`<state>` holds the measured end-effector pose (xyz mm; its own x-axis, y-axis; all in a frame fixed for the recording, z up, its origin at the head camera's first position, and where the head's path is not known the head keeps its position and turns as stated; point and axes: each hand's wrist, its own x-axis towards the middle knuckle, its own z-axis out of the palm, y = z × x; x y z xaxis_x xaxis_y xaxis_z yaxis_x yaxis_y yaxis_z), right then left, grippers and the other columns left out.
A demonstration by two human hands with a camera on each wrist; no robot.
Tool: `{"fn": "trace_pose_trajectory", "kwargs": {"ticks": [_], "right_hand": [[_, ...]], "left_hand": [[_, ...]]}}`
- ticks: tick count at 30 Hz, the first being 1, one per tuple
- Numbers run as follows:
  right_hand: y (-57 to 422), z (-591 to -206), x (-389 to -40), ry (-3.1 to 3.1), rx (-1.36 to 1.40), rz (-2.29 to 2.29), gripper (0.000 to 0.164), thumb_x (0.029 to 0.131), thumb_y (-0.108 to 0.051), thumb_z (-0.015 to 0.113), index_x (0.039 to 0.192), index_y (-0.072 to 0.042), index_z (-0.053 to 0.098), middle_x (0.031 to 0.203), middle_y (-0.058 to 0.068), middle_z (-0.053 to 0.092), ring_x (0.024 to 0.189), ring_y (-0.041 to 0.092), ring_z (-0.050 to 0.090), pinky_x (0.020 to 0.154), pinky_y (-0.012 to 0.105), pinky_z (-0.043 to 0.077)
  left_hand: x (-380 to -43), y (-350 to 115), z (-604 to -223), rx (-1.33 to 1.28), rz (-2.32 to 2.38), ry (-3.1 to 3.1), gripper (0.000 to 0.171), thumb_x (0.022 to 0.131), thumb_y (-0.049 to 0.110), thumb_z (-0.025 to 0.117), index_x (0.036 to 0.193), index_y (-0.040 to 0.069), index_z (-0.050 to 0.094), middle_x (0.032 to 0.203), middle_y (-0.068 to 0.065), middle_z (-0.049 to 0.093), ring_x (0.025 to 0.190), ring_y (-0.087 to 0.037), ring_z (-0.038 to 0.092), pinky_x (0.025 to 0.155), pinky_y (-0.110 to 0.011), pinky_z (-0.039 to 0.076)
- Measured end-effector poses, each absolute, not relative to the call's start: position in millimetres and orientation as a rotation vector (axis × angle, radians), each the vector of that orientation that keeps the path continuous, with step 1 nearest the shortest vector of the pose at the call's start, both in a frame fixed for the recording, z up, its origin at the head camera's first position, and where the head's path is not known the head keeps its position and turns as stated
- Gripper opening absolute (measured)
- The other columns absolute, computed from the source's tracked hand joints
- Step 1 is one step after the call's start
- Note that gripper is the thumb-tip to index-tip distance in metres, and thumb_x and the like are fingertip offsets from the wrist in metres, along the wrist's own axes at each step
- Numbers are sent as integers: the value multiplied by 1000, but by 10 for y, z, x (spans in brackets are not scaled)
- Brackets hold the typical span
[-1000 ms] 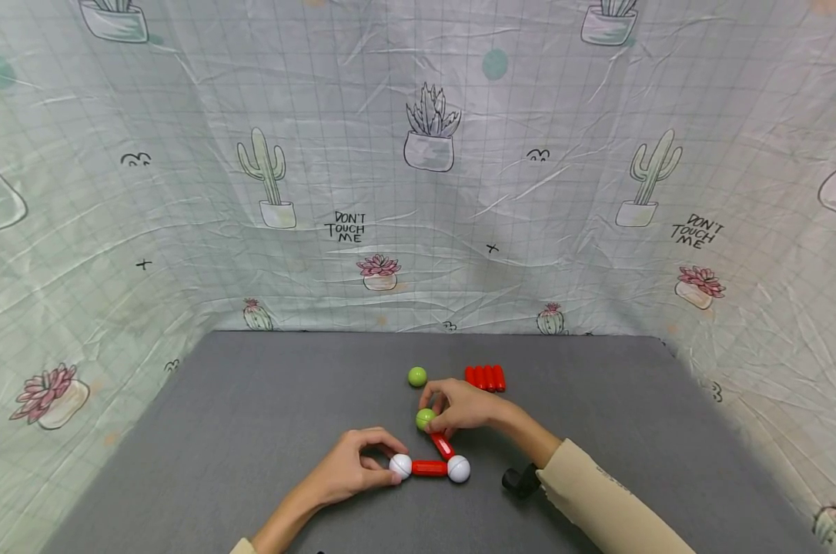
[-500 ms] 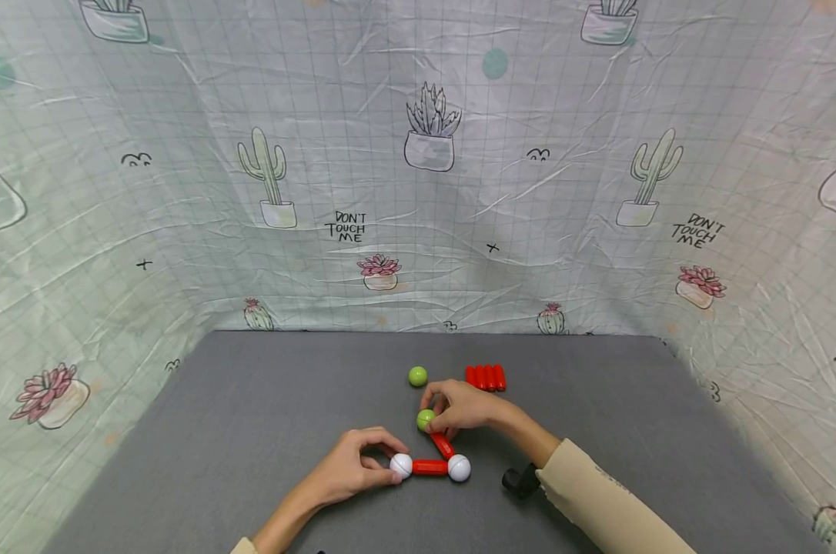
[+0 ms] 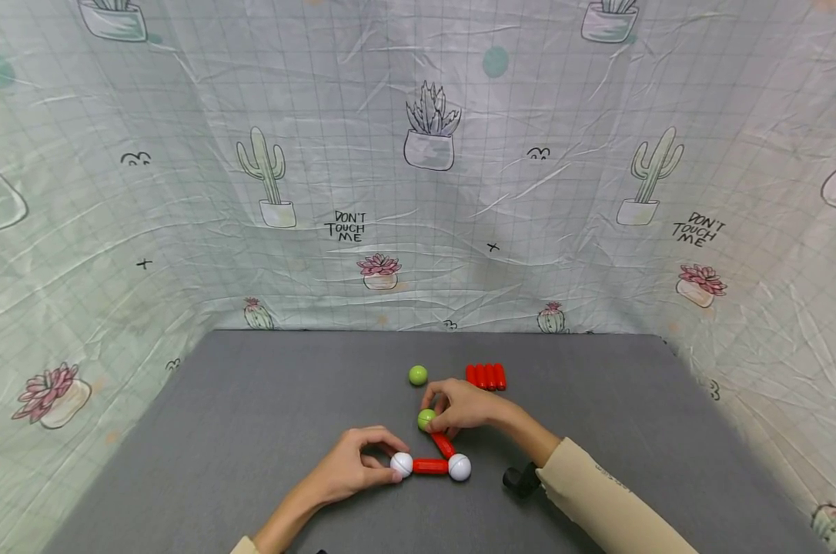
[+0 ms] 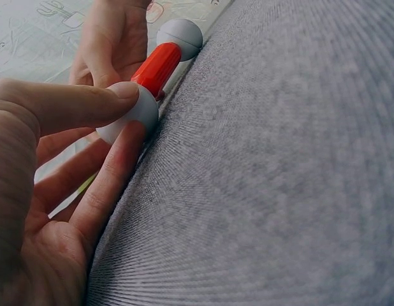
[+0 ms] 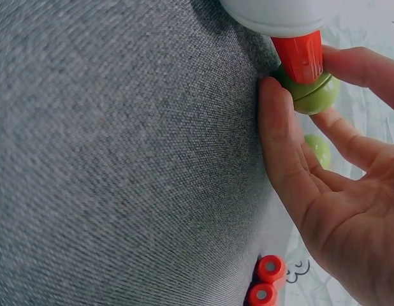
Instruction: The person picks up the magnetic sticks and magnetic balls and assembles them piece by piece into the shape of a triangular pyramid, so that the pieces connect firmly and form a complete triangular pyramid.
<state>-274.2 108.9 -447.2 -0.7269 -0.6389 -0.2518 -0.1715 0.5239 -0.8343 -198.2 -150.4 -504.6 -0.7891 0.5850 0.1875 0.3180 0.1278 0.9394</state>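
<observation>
Hanging behind grey counter [image 3: 286,385]: creased cactus-print sheet [image 3: 529,100]. On counter, left hand [image 3: 347,465] is pinching white ball [image 3: 402,465], right hand [image 3: 461,404] is gripping green ball [image 3: 426,418]; red rods [image 3: 430,466] and second white ball [image 3: 459,468] are linking them.

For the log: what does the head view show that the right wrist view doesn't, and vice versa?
Head view only: the left hand, the left white ball it pinches, and the lower red rod between both white balls.

Right wrist view only: the pale-centred ends of two loose red rods.

Both: the right hand, pinched green ball, upper red rod, right white ball, loose green ball and gray table.
</observation>
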Motion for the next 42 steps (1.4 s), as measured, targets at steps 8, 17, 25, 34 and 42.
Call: {"fn": "trace_pose_trajectory", "kwargs": {"ticks": [8,17,25,34,42], "right_hand": [[1100,-4480,-2748,2225,-675,-1131,22,90,-6,76,109,-6,66,82,5,65,64,17,67,66,34,63],[1144,-4454,-2754,2230,-665,-1151,25,89,-7,76,111,-3,65,84,8,66,66,20,69,67,36,63],[1351,-4350,-2812,2303,-644,-1200,34,96,-18,73,122,2,63,97,18,72,78,29,71,69,43,64],[1831,-4199,-3088,2834,-614,-1019,23,93,-15,71,112,-1,70,101,11,73,84,23,69,75,39,58],[2165,-4385,-3269,2775,-462,-1018,38,95,-14,74,128,2,65,110,19,73,82,23,71,71,34,58]], "left_hand": [[-1979,-1507,-5072,925,1743,2168,35,85,10,84,116,1,73,109,-21,70,94,-6,68,74,-26,63],[-1979,-1501,-5056,934,1756,2172,35,84,9,85,116,0,73,108,-21,71,92,-6,69,73,-26,63],[-1977,-1496,-5056,927,1744,2187,34,84,9,85,115,2,74,108,-20,72,94,-5,69,74,-26,63],[-1977,-1512,-5066,961,1775,2167,34,83,7,85,115,2,74,108,-21,71,94,-5,69,75,-28,63],[-1971,-1511,-5065,971,1781,2158,34,83,7,85,115,2,74,108,-21,72,95,-5,68,74,-29,63]]}}
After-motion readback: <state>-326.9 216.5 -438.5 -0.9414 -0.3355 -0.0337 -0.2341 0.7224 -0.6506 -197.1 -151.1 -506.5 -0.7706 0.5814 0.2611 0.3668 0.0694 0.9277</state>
